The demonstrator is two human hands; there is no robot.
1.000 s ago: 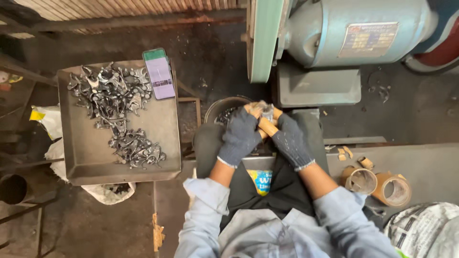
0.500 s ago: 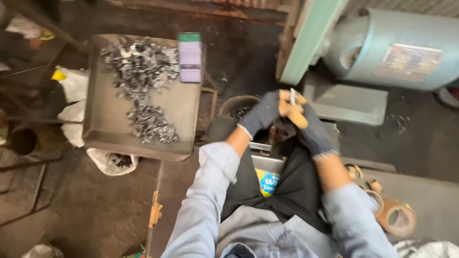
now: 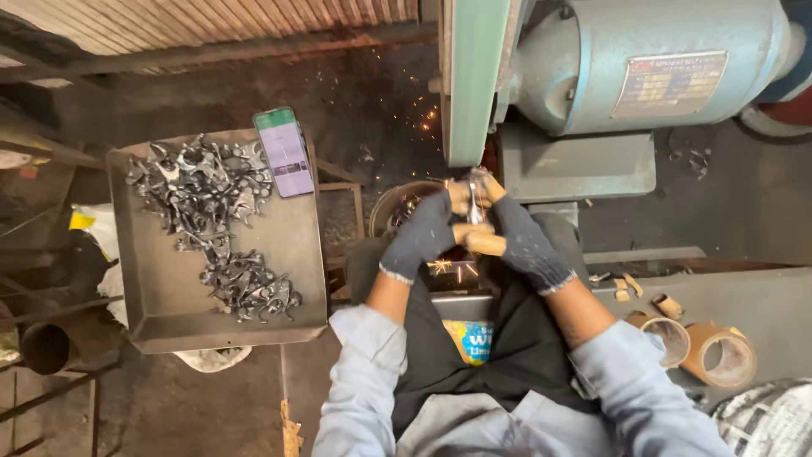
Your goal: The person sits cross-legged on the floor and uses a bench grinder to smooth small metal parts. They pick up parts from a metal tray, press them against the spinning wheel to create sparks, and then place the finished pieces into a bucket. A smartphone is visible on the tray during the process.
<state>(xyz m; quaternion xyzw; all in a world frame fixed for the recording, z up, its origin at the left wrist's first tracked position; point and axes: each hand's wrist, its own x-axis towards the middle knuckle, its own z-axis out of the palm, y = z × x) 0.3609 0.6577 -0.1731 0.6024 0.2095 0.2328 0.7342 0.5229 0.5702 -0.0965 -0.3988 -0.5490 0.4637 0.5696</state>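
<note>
Small metal piece [image 3: 475, 201] gripped in both gloved hands, held up at the lower end of the green grinder guard [image 3: 468, 80].

The left hand [image 3: 420, 238] and the right hand [image 3: 523, 241], both in dark knit gloves with bare fingertips, are closed around the piece from either side, above the person's lap; sparks show below the hands and beside the guard. Just behind the left hand stands a round metal bowl [image 3: 387, 207] with dark metal bits in it. To the left, a square metal tray [image 3: 161, 305] carries a heap of grey metal parts [image 3: 210, 222] running from its far left corner toward its near right corner; a phone [image 3: 283, 151] with a lit screen lies over its far right corner. At the person's right, open brown rolls [image 3: 704, 347] lie on a grey surface, and the grey motor housing [image 3: 643, 63] sits beyond the guard.
</note>
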